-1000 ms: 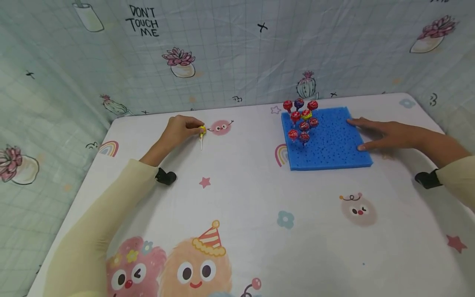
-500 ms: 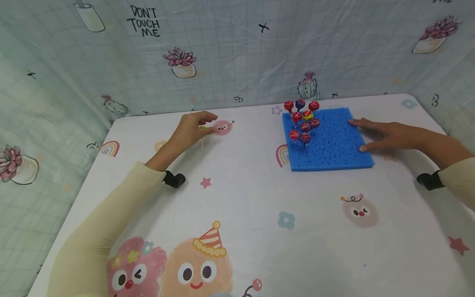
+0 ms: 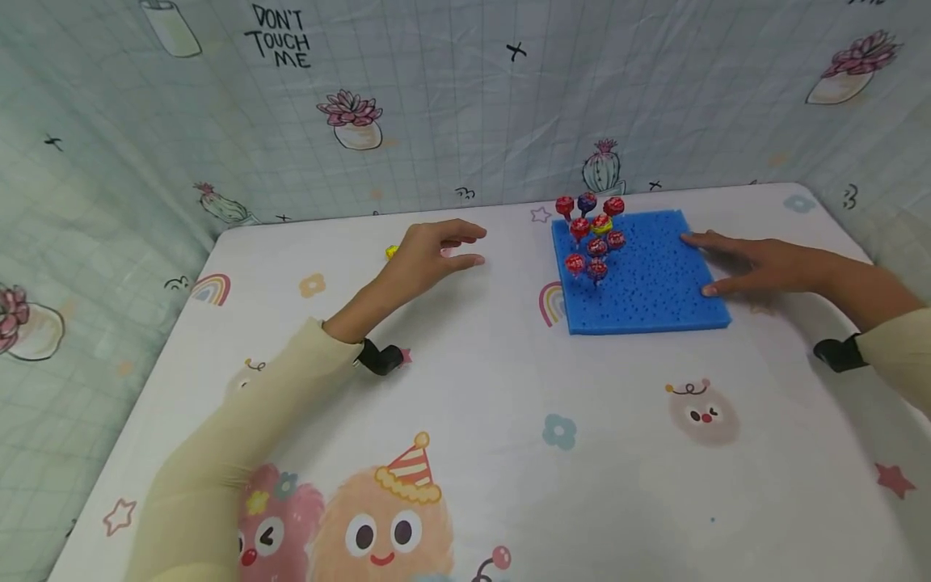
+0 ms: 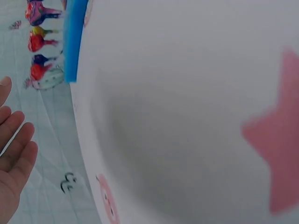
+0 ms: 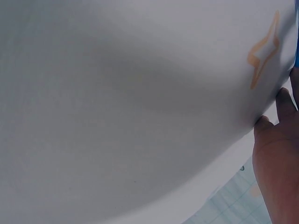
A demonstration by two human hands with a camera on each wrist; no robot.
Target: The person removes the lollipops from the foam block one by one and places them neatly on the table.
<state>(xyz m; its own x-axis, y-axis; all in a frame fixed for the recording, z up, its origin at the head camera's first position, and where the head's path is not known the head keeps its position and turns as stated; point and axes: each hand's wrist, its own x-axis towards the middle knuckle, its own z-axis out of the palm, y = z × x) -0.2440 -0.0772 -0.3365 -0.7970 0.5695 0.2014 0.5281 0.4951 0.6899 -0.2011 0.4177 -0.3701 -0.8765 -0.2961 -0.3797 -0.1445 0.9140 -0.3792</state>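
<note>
My left hand point(image 3: 429, 255) hovers over the table left of the foam board, fingers loosely bent, thumb apart from them, nothing held. In the left wrist view the same hand point(image 4: 16, 158) shows spread fingers. A yellow-wrapped lollipop point(image 3: 391, 251) lies on the table behind it, its stick hidden by the hand. My right hand point(image 3: 764, 263) rests with extended fingers and thumb at the right edge of the blue foam board point(image 3: 655, 275). Several red lollipops point(image 3: 575, 264), a purple one point(image 3: 586, 202) and a red-and-yellow one point(image 3: 601, 225) stand upright in the board's left part.
The white table point(image 3: 473, 388) carries printed cartoon figures, stars and flowers. A pale green patterned cloth point(image 3: 451, 97) hangs behind it and down the sides. Dark wrist cameras point(image 3: 380, 356) sit on both sleeves.
The left hand has let go of the yellow lollipop, which stays on the table, and has moved right toward the board with its fingers spreading. The right hand stays at the board's edge.
</note>
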